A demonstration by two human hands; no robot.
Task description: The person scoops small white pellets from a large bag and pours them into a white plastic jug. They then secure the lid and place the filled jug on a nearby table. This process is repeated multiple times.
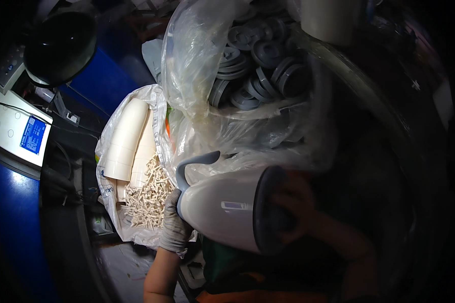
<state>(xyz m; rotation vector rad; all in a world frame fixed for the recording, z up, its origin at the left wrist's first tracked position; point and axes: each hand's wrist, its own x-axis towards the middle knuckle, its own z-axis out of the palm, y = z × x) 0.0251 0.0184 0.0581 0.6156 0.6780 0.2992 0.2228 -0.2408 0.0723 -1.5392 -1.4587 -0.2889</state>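
A white plastic kettle or jug body (223, 208) with a blue-grey handle lies on its side before me, its dark grey round end towards the right. My left hand (174, 223), in a light knitted glove, grips it at the narrower end near the handle; part of the fingers is hidden behind it. In the shadow, my right hand (295, 204) is spread against the dark round end. Just left of the jug body, a white woven sack (157, 94) holds stacked cream plastic shells (125, 140) and a heap of small cream plastic pegs (148, 204).
Clear plastic bags (193, 68) beyond the jug body hold many grey round plastic lids (269, 53). Blue machine panels (11, 204), a white labelled housing (7, 125) and a black rounded object (60, 49) stand at left. A pale cylindrical part (326, 19) shows at top right.
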